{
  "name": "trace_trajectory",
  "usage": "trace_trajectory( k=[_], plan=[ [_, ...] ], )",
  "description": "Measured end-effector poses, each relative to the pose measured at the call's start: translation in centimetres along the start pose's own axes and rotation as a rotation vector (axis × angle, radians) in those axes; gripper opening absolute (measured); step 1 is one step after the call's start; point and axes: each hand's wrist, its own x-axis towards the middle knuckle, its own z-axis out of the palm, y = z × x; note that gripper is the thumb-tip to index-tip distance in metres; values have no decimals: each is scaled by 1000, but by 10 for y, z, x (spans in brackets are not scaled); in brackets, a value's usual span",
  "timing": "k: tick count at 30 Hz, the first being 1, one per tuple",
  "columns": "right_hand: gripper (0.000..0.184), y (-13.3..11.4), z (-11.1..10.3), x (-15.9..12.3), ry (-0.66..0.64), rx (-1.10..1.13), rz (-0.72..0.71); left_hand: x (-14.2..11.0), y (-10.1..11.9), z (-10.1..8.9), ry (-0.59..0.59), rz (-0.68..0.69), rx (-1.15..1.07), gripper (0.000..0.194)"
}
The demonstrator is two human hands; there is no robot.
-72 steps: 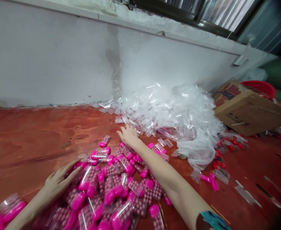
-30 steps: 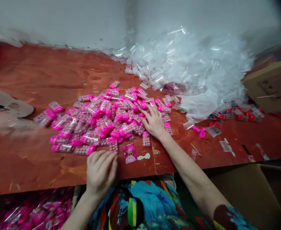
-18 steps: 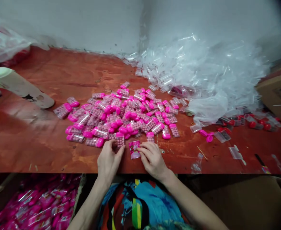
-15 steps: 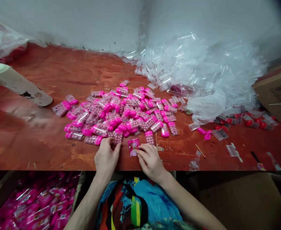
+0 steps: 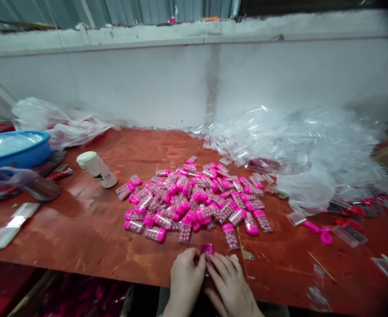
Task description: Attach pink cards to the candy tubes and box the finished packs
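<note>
My left hand [image 5: 185,279] and my right hand [image 5: 230,286] meet at the near edge of the red table [image 5: 81,229]. Both have their fingers closed on a small pink printed packet [image 5: 207,250], which sticks up between the fingertips. Just beyond them lies a heap of pink-capped clear containers filled with small beads [image 5: 194,200]. One such container [image 5: 230,235] lies closest to my right hand.
A large mound of clear plastic bags [image 5: 289,149] covers the right back of the table. A white bottle [image 5: 97,169] lies on its side at left, near a blue basin [image 5: 13,152] and a crumpled plastic sheet [image 5: 61,125]. Red-capped containers [image 5: 355,211] lie at right.
My hands have drawn back from the heap to the table's near edge and lifted the pink packet off the table. The view has tilted up, showing the wall and the blue basin.
</note>
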Motion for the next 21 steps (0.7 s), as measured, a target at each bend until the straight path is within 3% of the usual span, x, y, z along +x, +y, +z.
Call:
trace_trajectory(
  k=[5,8,13,21],
  plan=[
    [30,2,14,-5,69,-36,28,12,-3,7,-201,-318,-478,25],
    [32,6,17,-4,92,22,20,12,-4,8,-242,-332,-609,29],
    [27,8,14,3,107,117,67,8,-9,9,-243,-346,-629,30],
    [22,13,-5,-1,-161,288,54,2,-11,10,-148,-295,-479,25]
  ],
)
